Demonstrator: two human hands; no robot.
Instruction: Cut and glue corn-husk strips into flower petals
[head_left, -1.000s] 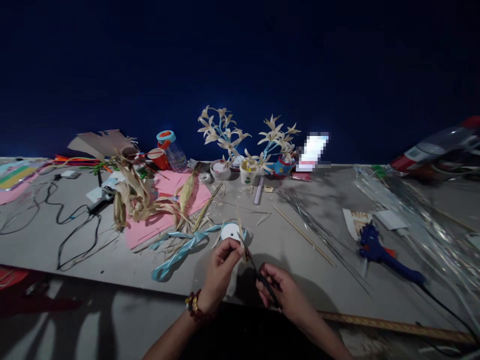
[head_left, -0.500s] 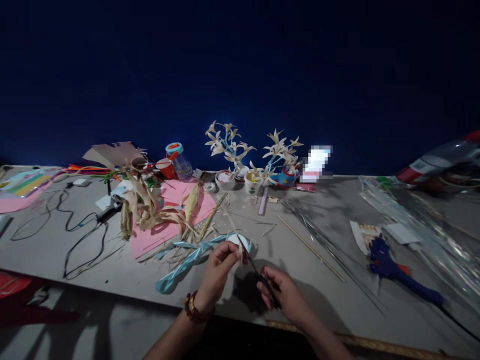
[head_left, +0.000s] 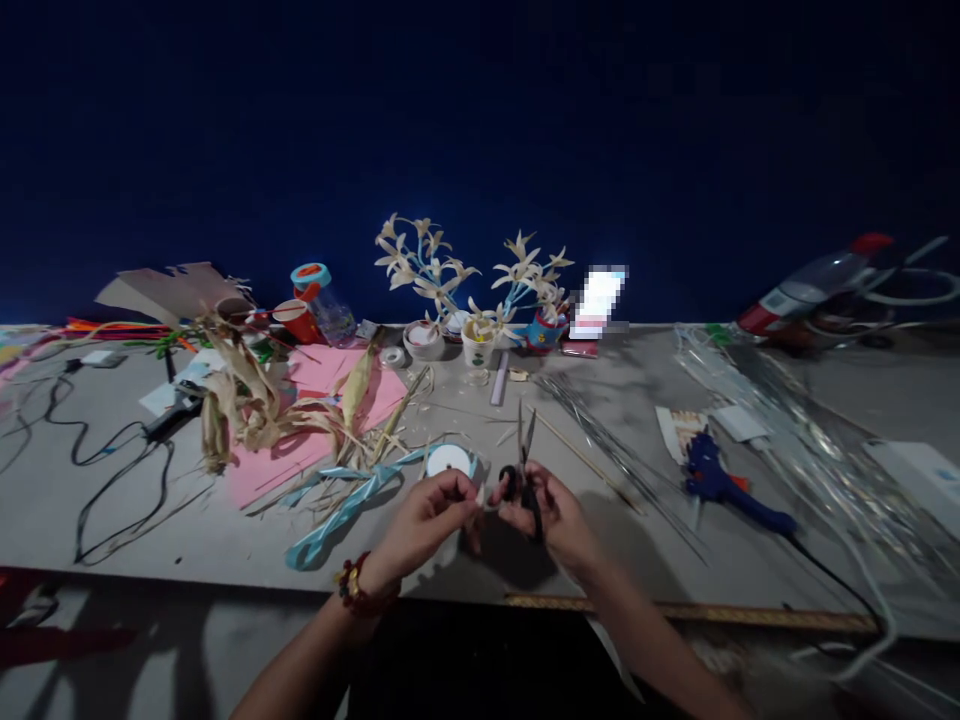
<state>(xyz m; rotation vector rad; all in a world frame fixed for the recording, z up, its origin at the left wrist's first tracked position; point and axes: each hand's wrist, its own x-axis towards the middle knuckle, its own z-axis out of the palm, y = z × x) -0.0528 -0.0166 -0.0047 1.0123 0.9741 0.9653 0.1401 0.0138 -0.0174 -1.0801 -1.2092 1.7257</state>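
Note:
Between the thumb and fingers of my left hand (head_left: 439, 512) is a small pale piece of corn husk (head_left: 482, 494). My right hand (head_left: 555, 515) is closed on black-handled scissors (head_left: 526, 445), whose blades point away from me and stand slightly apart. The fingertips of both hands are close together near the husk piece. Just beyond my left hand lies a white spool (head_left: 448, 460) with light blue ribbon (head_left: 330, 532) trailing to the left. Dried corn husks (head_left: 259, 395) are heaped on pink paper (head_left: 259, 472) farther left.
Pale husk flowers (head_left: 427, 265) stand in small pots at the back. On the right lie thin wires (head_left: 592, 430), a wooden stick (head_left: 577, 450), a blue glue gun (head_left: 731, 490) and clear plastic wrapping (head_left: 810, 450). A black cord (head_left: 86, 505) loops at the left. A plastic bottle (head_left: 810, 285) lies back right.
The scissors have swung from pointing left across the husk piece to pointing away from me, clear of it. My right hand has turned and moved nearer my left. The view has shifted right.

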